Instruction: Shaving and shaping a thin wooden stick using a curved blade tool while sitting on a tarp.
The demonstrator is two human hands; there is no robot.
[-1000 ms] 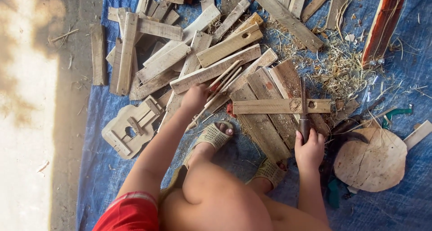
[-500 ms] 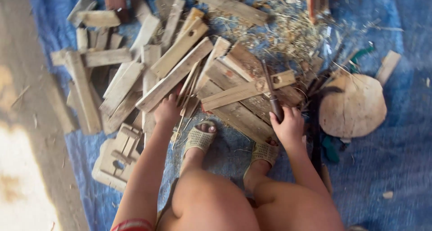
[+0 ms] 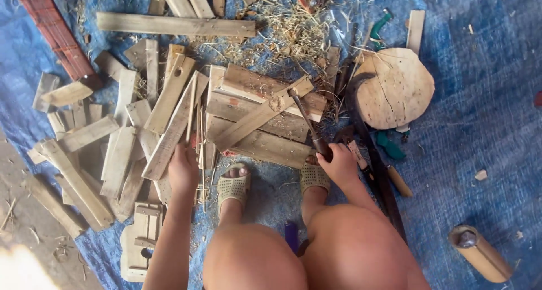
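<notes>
I squat over a blue tarp (image 3: 480, 115) strewn with wooden slats. My right hand (image 3: 340, 163) grips the dark handle of a hammer-like tool (image 3: 307, 124) whose head rests on a slat (image 3: 261, 114) lying diagonally across a stack of boards (image 3: 265, 146). My left hand (image 3: 183, 168) is down on thin sticks (image 3: 199, 133) beside a long slat (image 3: 169, 137), fingers closed around them. Both feet in beige sandals (image 3: 234, 185) stand just in front of the boards.
A round wooden block (image 3: 395, 86) lies right of the boards, with dark blades and handles (image 3: 375, 166) beside it. A bamboo cylinder (image 3: 481, 254) lies at lower right. Wood shavings (image 3: 293, 33) pile at the top. More slats (image 3: 84, 154) spread left; a notched piece (image 3: 141, 239) sits at bottom left.
The camera view has shifted and tilted, so the pile sits differently in frame. My right hand stays on the tool handle and my left hand stays on the thin sticks.
</notes>
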